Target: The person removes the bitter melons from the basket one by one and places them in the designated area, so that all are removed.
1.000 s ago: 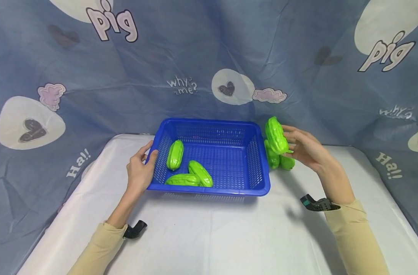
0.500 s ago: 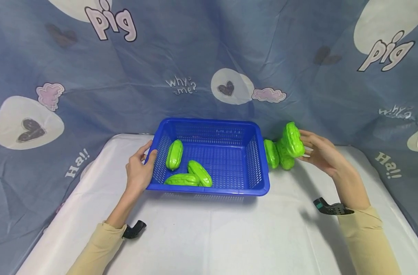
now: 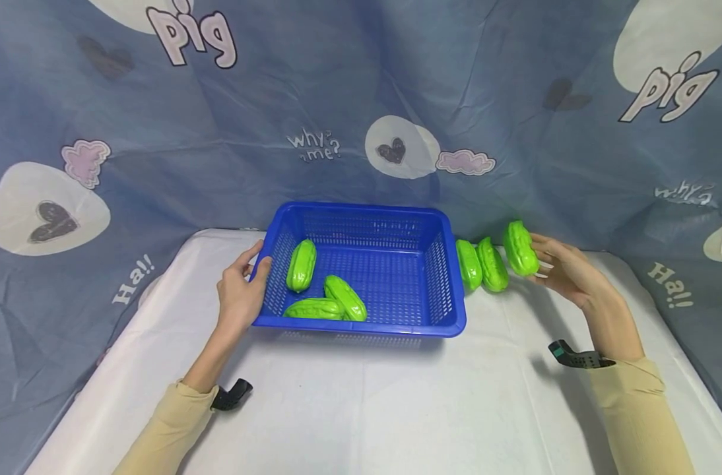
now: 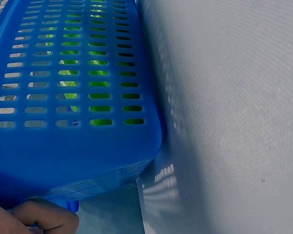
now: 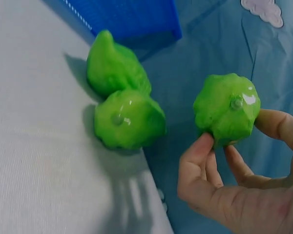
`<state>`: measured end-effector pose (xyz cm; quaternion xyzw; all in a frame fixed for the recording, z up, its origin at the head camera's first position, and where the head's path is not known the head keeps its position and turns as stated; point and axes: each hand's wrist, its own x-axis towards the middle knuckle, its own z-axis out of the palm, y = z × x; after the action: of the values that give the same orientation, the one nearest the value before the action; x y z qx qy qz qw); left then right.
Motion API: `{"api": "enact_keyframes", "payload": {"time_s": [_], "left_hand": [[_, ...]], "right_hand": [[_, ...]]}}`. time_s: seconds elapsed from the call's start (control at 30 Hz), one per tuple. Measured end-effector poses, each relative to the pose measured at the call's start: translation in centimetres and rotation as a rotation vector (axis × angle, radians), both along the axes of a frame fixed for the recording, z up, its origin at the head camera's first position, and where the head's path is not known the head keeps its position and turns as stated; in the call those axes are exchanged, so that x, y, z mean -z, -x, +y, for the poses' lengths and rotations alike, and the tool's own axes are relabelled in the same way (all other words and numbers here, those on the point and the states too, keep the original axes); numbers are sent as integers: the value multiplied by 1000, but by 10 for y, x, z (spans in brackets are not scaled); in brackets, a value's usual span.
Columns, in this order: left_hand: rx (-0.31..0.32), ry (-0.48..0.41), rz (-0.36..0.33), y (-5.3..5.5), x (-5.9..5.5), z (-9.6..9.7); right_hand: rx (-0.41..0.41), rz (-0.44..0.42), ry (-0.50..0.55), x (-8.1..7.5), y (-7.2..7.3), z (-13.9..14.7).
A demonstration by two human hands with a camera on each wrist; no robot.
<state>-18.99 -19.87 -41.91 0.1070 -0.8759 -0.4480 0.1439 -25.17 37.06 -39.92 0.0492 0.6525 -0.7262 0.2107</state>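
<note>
My left hand (image 3: 241, 293) grips the left rim of the blue plastic basket (image 3: 361, 330), thumb over the edge. Inside the basket lie three glossy green bitter melons, one upright along the left (image 3: 302, 266) and two touching near the front left corner. My right hand (image 3: 565, 272) pinches another bitter melon (image 3: 520, 249) between thumb and fingers, apart from the others. Two more bitter melons stand side by side on the table, just outside the basket's right wall; the right wrist view shows one (image 5: 117, 68) and the other (image 5: 129, 119) touching.
A white cloth (image 3: 361, 402) covers the table. Behind it hangs a blue printed curtain (image 3: 337, 99), close to the basket's back wall. Both wrists carry black straps, the right one (image 3: 577, 356) and the left one (image 3: 233, 396).
My right hand has moved right and slightly down with its bitter melon, away from the basket and the two melons beside it. The left hand and basket have stayed put.
</note>
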Motion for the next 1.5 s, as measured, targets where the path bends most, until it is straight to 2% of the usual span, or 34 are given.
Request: {"api": "enact_keyframes", "payload": {"time_s": [0.13, 0.37, 0.53, 0.77, 1.5], "left_hand": [[0, -2, -3, 0, 0, 0], [-3, -12, -10, -1, 0, 0], [0, -13, -8, -1, 0, 0], [-4, -12, -6, -1, -1, 0], [-4, -18, -7, 0, 0, 0]], "right_hand": [[-2, -8, -31, 9, 4, 6], [-65, -5, -226, 24, 9, 12], [-71, -19, -285, 29, 11, 12], [-78, 40, -394, 36, 9, 13], [-29, 28, -443, 39, 11, 7]]}}
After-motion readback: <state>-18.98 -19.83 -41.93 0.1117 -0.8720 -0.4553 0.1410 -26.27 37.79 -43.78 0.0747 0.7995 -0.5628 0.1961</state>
